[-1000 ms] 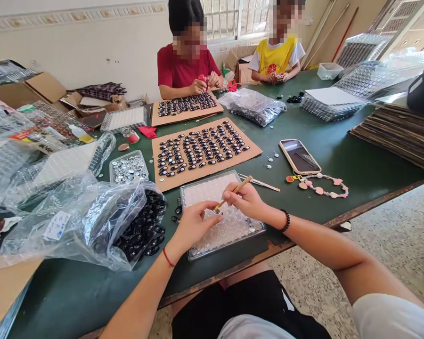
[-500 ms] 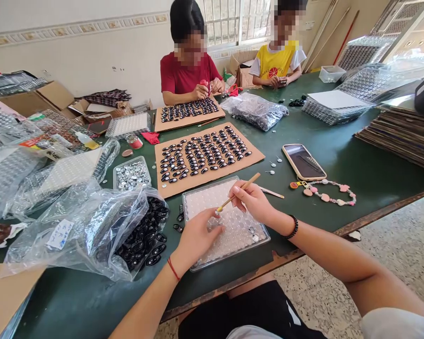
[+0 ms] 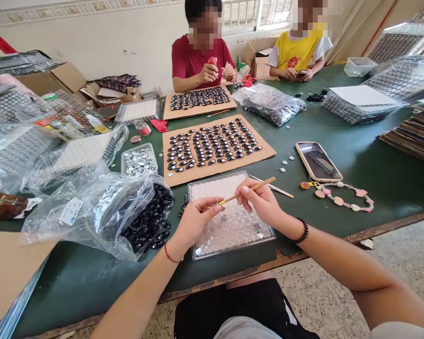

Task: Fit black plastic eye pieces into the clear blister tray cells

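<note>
I have the wooden stick (image 3: 263, 184) pinched in the fingers of my right hand (image 3: 256, 198), slanting down over the clear tray (image 3: 238, 235) to its yellow tip, which lies at the thumb and fingertips of my left hand (image 3: 197, 215) — whether those are closed on some small piece, I cannot tell. My hands are near each other, bridged by the stick, above the tray's round cells, where a few silver discs (image 3: 256, 227) lie; beyond it sits the cardboard sheet (image 3: 221, 167) with its rows of black pieces (image 3: 208, 147).
</note>
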A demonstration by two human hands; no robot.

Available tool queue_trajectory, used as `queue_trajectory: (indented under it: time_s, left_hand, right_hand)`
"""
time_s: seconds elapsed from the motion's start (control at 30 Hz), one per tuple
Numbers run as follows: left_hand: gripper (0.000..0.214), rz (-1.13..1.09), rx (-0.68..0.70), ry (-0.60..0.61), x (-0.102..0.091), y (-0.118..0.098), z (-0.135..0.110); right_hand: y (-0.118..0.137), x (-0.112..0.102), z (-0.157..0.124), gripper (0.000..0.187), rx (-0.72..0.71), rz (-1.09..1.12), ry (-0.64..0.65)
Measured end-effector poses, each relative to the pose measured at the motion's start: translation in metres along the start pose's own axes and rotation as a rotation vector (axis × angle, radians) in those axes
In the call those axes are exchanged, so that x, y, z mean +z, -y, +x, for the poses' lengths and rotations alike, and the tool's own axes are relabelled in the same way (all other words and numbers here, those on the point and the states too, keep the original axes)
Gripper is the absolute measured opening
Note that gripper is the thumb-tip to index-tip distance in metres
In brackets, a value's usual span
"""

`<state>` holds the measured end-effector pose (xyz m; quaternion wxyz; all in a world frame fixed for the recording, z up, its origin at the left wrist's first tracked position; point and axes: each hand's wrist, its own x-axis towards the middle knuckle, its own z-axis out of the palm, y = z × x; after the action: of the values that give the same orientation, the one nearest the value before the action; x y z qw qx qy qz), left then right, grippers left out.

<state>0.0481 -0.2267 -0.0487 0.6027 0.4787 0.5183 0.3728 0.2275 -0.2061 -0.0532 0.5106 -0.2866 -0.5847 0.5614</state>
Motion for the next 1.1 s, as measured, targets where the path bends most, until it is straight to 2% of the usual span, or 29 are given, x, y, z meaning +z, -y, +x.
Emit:
queue_trajectory:
  time_s: [0.1, 0.27, 0.37, 0.5, 0.6, 0.7, 0.77, 0.8, 0.87, 0.9, 0.97, 1.0, 1.03, 1.1]
  left_hand:
    - [0.041, -0.016, -0.001, -0.028, 0.001, 0.000, 0.000]
    - [0.042, 0.022, 0.041, -0.156, -0.004, 0.004, 0.005]
    - [0.042, 0.070, 0.061, -0.167, -0.008, 0.005, 0.007]
    - [0.040, 0.203, 0.182, -0.228, -0.019, -0.001, 0.006]
    - [0.039, 0.360, 0.341, -0.427, -0.051, -0.016, 0.011]
    - [0.039, 0.596, 0.457, -0.671, -0.107, -0.037, 0.027]
    - [0.036, 0.803, 0.437, -0.786, -0.147, -0.048, 0.041]
    - [0.034, 0.905, 0.383, -0.803, -0.162, -0.052, 0.048]
    - [0.041, 1.045, 0.304, -0.817, -0.176, -0.056, 0.059]
    - [0.045, 1.064, 0.308, -0.809, -0.172, -0.057, 0.062]
    - [0.046, 0.994, 0.386, -0.725, -0.144, -0.052, 0.058]
    - [0.042, 0.910, 0.424, -0.625, -0.122, -0.049, 0.051]
    - [0.039, 0.828, 0.415, -0.469, -0.099, -0.044, 0.043]
    - [0.038, 0.690, 0.346, -0.187, -0.054, -0.034, 0.024]
  right_hand:
    - [-0.001, 0.001, -0.002, 0.025, -0.020, -0.020, -0.016]
    - [-0.005, 0.004, -0.003, 0.027, -0.032, -0.068, -0.059]
    - [-0.003, 0.003, -0.003, 0.026, -0.068, -0.087, -0.109]
    - [0.001, 0.000, -0.003, 0.025, -0.095, -0.114, -0.130]
    - [0.003, -0.002, -0.002, 0.025, -0.093, -0.123, -0.135]
    - [0.003, -0.004, -0.001, 0.025, -0.088, -0.128, -0.145]
    - [0.002, -0.005, 0.000, 0.026, -0.094, -0.143, -0.145]
    - [0.002, -0.005, 0.000, 0.027, -0.101, -0.155, -0.147]
    - [0.001, -0.006, 0.001, 0.028, -0.113, -0.181, -0.153]
    - [0.001, -0.006, 0.002, 0.028, -0.116, -0.193, -0.155]
    - [0.001, -0.007, 0.002, 0.029, -0.111, -0.221, -0.140]
    - [0.002, -0.006, 0.003, 0.029, -0.107, -0.239, -0.122]
    - [0.002, -0.006, 0.003, 0.030, -0.104, -0.260, -0.099]
    - [0.002, -0.004, 0.002, 0.030, -0.099, -0.305, -0.050]
